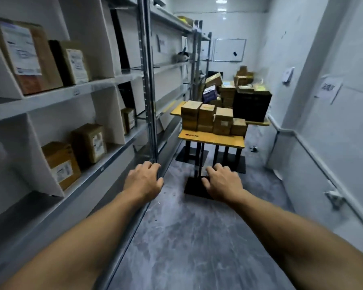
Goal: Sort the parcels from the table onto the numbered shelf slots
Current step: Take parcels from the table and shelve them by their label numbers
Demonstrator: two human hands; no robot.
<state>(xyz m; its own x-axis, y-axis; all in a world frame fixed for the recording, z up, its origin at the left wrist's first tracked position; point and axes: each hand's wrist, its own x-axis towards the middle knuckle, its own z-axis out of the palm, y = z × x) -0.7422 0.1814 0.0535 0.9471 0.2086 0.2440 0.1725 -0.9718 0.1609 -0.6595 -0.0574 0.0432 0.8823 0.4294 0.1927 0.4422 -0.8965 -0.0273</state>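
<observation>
Ahead at twelve o'clock, well apart from both hands, the parcels (213, 120) stand in a row on the yellow table (212, 141), the row's long axis running nine to three. The left hand (144, 180) and right hand (223, 183) reach forward empty, fingers loosely curled. The right looks slightly nearer the table; the shelf (76, 93) runs along at nine o'clock.

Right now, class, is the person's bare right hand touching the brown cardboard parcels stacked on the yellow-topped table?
Apart. The head view shows the right hand empty in mid-air, well short of the parcels on the table ahead.
</observation>
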